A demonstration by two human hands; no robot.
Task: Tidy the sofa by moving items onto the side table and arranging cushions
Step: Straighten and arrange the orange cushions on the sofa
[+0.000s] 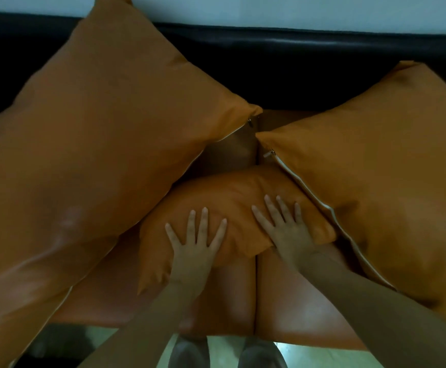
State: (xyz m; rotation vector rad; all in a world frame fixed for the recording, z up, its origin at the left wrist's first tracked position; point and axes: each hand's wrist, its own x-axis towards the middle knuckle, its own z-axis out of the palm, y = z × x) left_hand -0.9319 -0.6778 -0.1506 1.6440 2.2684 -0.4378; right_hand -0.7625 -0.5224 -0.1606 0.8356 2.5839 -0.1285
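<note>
Small cushion (232, 205) sits mid-sofa (296, 309) between two big cushions, both hands, left (194, 251) and right (287, 232), pressing flat, fingers (204, 221) wide, gripping nothing; press evenly, keep it centred!

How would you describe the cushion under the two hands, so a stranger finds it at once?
Start at the sofa with its dark backrest. Two large orange cushions lean left and right. The small orange cushion lies flat between them over the seat gap; it alone has the left hand and right hand pressed on it.

small orange cushion (232, 197) | flat on sofa seat (296, 301) | between two large cushions (105, 144)
</note>
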